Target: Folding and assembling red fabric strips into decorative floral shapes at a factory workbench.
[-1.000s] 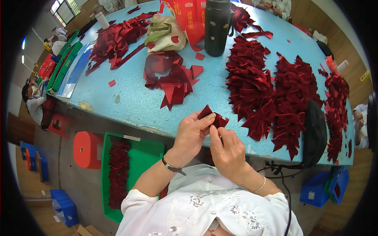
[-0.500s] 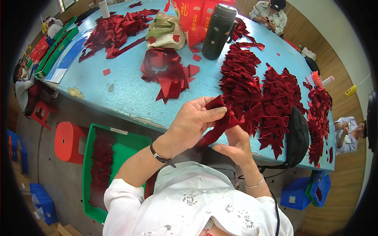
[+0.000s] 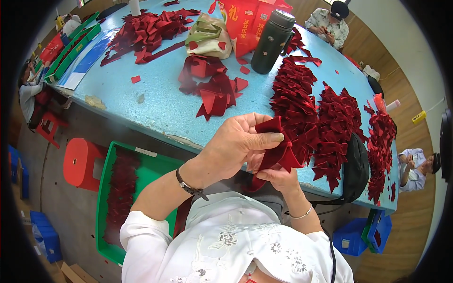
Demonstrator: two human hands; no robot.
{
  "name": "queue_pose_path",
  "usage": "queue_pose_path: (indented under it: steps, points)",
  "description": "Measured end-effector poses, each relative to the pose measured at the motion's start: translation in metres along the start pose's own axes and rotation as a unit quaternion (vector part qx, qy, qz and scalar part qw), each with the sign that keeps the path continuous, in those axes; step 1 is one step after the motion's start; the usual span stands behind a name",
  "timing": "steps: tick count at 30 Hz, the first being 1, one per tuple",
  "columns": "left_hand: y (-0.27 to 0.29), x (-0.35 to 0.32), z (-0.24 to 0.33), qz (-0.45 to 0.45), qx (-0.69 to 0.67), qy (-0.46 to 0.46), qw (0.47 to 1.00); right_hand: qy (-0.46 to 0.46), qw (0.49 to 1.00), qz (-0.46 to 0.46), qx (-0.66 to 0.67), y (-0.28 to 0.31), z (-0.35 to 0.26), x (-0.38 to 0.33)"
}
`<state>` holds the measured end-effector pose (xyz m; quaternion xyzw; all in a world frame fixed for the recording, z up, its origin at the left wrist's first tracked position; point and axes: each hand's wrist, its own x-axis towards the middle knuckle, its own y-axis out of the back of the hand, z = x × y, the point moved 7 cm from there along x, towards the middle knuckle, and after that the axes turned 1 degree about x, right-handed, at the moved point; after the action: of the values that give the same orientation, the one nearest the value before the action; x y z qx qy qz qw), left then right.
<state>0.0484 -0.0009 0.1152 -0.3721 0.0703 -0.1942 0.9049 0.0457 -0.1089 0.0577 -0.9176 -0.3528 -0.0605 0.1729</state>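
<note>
Between my hands, over the table's front edge, is a dark red velvet ribbon (image 3: 286,155), folded and looped. My left hand (image 3: 240,145) pinches its upper part between thumb and fingers. Lower down, my right hand (image 3: 279,178) grips the ribbon between thumb and fingers, partly hidden behind the folds. A loose end hangs below toward my lap. Just beyond my hands, long piles of finished-looking red velvet bows (image 3: 295,101) lie in rows to the right. A small heap of cut red ribbon pieces (image 3: 214,92) lies farther off on the blue table (image 3: 155,101).
A dark green thermos (image 3: 272,43), a cloth bag (image 3: 207,35) and a larger ribbon heap (image 3: 151,30) stand farther back. A black bag (image 3: 356,165) hangs at the table's right edge. Left of me are a green crate (image 3: 158,177) and a red stool (image 3: 82,162). Other people sit around.
My right hand has risen and closed on the ribbon's lower part; its fingers were spread beside it before. Both hands have shifted slightly right in the picture.
</note>
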Motion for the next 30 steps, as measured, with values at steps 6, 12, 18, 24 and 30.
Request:
queue_pose_path:
  steps: [6, 12, 18, 24, 30]
  points:
    - [0.006, -0.005, 0.001, 0.043, 0.073, 0.003, 0.996, 0.042, 0.98, 0.141, -0.133, 0.002, 0.005, -0.001]
    - [-0.003, -0.022, 0.015, 0.061, 0.17, 0.013, 0.984, 0.255, 0.892, 0.118, -0.354, -0.013, -0.035, 0.015]
    - [0.0, -0.042, 0.029, 0.072, 0.356, 0.002, 0.932, 0.378, 0.775, 0.061, -0.502, -0.023, -0.066, 0.009]
    - [0.011, -0.058, 0.022, 0.003, 0.371, 0.079, 0.925, 0.049, 0.97, -0.026, -0.236, -0.017, -0.03, 0.0]
    - [0.022, -0.055, 0.013, -0.019, 0.462, 0.111, 0.88, -0.187, 0.969, -0.122, 0.107, -0.021, 0.008, -0.01]
